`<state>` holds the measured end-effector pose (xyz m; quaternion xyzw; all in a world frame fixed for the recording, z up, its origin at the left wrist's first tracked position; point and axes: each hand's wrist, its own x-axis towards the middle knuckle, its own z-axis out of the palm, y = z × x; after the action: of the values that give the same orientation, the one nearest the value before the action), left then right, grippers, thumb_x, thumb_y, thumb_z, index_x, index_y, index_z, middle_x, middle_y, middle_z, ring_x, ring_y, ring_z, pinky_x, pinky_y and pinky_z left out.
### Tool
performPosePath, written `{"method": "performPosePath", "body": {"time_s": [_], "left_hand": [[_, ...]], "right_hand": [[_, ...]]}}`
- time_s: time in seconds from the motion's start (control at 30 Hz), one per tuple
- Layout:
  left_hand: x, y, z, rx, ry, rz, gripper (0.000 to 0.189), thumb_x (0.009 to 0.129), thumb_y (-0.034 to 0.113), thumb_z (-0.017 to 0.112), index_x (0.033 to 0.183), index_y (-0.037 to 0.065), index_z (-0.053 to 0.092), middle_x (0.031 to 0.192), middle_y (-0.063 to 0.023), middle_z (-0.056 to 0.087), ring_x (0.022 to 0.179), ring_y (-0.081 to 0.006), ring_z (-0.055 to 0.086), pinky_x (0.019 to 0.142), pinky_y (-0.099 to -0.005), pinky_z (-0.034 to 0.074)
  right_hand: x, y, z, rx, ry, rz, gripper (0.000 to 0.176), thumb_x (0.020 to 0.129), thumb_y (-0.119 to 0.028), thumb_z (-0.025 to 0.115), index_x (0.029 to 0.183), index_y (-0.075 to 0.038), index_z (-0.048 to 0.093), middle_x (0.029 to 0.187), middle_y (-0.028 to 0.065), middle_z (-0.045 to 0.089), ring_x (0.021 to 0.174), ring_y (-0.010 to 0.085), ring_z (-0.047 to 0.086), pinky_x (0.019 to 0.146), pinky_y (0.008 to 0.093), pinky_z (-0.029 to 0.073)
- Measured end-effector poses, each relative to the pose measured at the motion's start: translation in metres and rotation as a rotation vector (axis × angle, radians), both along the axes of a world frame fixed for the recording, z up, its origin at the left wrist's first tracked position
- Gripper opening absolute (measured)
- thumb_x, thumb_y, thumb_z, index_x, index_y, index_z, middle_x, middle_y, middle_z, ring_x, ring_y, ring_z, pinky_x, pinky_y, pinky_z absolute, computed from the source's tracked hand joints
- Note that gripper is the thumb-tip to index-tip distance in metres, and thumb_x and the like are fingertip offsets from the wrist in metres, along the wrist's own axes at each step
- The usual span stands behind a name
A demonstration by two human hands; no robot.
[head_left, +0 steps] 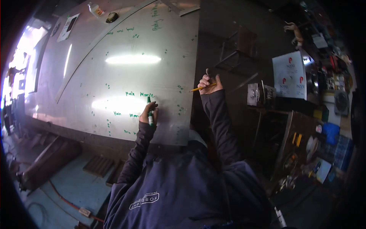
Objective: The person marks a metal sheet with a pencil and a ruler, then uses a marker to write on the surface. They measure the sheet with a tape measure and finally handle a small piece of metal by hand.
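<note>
My left hand [148,113] is closed around a green-and-white marker [151,119], its tip end at the handwritten green words on a large shiny metal sheet [126,80]. More green words and small green marks are scattered over that sheet. To the right, past the sheet's edge, my right hand [210,84] is raised with a yellow pencil [198,89] gripped in its curled fingers. The pencil's point faces left, toward the sheet.
At the sheet's far end are a plastic bottle [96,9], a tape measure [112,17] and a white sheet with a dark panel [68,27]. A long thin strip [79,68] crosses the left side. A chair-like frame [244,42] and a cluttered bench [280,114] stand right.
</note>
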<state>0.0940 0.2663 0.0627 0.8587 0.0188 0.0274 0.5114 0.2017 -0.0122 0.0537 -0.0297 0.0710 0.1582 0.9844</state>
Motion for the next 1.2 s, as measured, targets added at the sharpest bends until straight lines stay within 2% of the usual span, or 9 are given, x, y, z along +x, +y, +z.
{"method": "performPosePath", "body": {"time_s": [0.2, 0.27, 0.43, 0.57, 0.73, 0.87, 0.93, 1.07, 1.2], "left_hand": [[-0.024, -0.012, -0.011, 0.200, 0.004, 0.167, 0.053, 0.081, 0.001, 0.059, 0.131, 0.008, 0.044, 0.122, -0.0184, 0.054, 0.109, -0.0315, 0.057, 0.089, -0.0384, 0.047], [-0.026, -0.007, -0.024, 0.570, 0.048, 0.129, 0.063, 0.077, -0.002, 0.053, 0.137, 0.012, 0.039, 0.125, -0.0197, 0.048, 0.120, -0.0371, 0.043, 0.099, -0.0414, 0.038], [-0.042, -0.012, -0.051, 0.640, 0.407, 0.113, 0.066, 0.085, 0.008, 0.045, 0.143, 0.032, 0.027, 0.149, -0.0224, 0.020, 0.139, -0.0402, 0.018, 0.105, -0.0563, 0.024], [-0.041, -0.025, -0.060, 0.682, 0.413, 0.142, 0.061, 0.087, 0.014, 0.046, 0.143, 0.030, 0.028, 0.152, -0.0225, 0.012, 0.139, -0.0442, 0.011, 0.105, -0.0617, 0.021], [-0.031, -0.032, -0.069, 0.632, 0.503, 0.136, 0.062, 0.085, 0.021, 0.051, 0.142, 0.035, 0.029, 0.154, -0.0204, -0.001, 0.140, -0.0456, 0.001, 0.103, -0.0679, 0.016], [-0.027, -0.030, -0.060, 0.630, 0.582, 0.098, 0.061, 0.085, 0.024, 0.052, 0.141, 0.036, 0.029, 0.154, -0.0201, -0.001, 0.140, -0.0448, 0.000, 0.103, -0.0672, 0.016], [-0.025, -0.028, -0.056, 0.637, 0.579, 0.118, 0.066, 0.082, 0.023, 0.056, 0.141, 0.036, 0.030, 0.154, -0.0198, -0.001, 0.140, -0.0451, 0.000, 0.103, -0.0673, 0.017], [-0.023, -0.027, -0.040, 0.604, 0.629, 0.110, 0.078, 0.072, 0.019, 0.065, 0.140, 0.038, 0.033, 0.153, -0.0202, 0.003, 0.140, -0.0461, 0.004, 0.101, -0.0684, 0.021], [-0.032, -0.026, -0.077, 0.424, 0.145, 0.466, 0.079, 0.070, 0.018, 0.066, 0.141, 0.025, 0.034, 0.144, -0.0254, 0.028, 0.133, -0.0431, 0.028, 0.103, -0.0525, 0.033]], "right_hand": [[0.043, 0.010, -0.037, 0.046, 0.069, 0.082, 0.054, 0.093, -0.051, 0.039, 0.115, -0.006, 0.060, 0.086, 0.0056, 0.055, 0.074, 0.0174, 0.054, 0.072, 0.0341, 0.042], [0.049, 0.023, -0.013, -0.253, 0.519, 0.077, 0.057, 0.091, -0.056, 0.039, 0.116, -0.009, 0.060, 0.086, 0.0071, 0.054, 0.075, 0.0190, 0.054, 0.074, 0.0362, 0.042], [0.042, 0.019, -0.055, -0.120, 0.287, 0.346, 0.065, 0.091, -0.062, 0.035, 0.101, -0.003, 0.061, 0.068, 0.0022, 0.042, 0.058, 0.0128, 0.042, 0.063, 0.0294, 0.038], [0.031, 0.022, -0.056, -0.084, 0.326, 0.428, 0.063, 0.092, -0.059, 0.038, 0.098, -0.001, 0.063, 0.062, 0.0024, 0.041, 0.055, 0.0127, 0.043, 0.062, 0.0291, 0.041], [0.028, 0.036, -0.025, -0.343, 0.337, 0.478, 0.054, 0.094, -0.051, 0.044, 0.104, -0.002, 0.065, 0.074, 0.0073, 0.060, 0.063, 0.0169, 0.056, 0.068, 0.0305, 0.050], [0.023, 0.060, 0.041, -0.588, 0.328, 0.537, 0.052, 0.095, -0.051, 0.040, 0.114, -0.009, 0.063, 0.093, 0.0062, 0.063, 0.076, 0.0209, 0.059, 0.075, 0.0366, 0.050], [0.035, 0.050, 0.005, -0.472, 0.202, 0.621, 0.049, 0.096, -0.049, 0.040, 0.118, -0.010, 0.060, 0.100, 0.0055, 0.063, 0.083, 0.0214, 0.059, 0.077, 0.0363, 0.048], [0.051, 0.033, -0.020, -0.970, -0.051, 0.629, 0.026, 0.097, -0.023, 0.048, 0.114, -0.009, 0.062, 0.107, 0.0027, 0.063, 0.083, 0.0183, 0.061, 0.074, 0.0318, 0.048], [0.085, -0.017, -0.048, -0.894, -0.299, 0.779, 0.021, 0.093, -0.004, 0.052, 0.110, -0.009, 0.062, 0.108, 0.0055, 0.065, 0.084, 0.0194, 0.065, 0.069, 0.0301, 0.052]]}}
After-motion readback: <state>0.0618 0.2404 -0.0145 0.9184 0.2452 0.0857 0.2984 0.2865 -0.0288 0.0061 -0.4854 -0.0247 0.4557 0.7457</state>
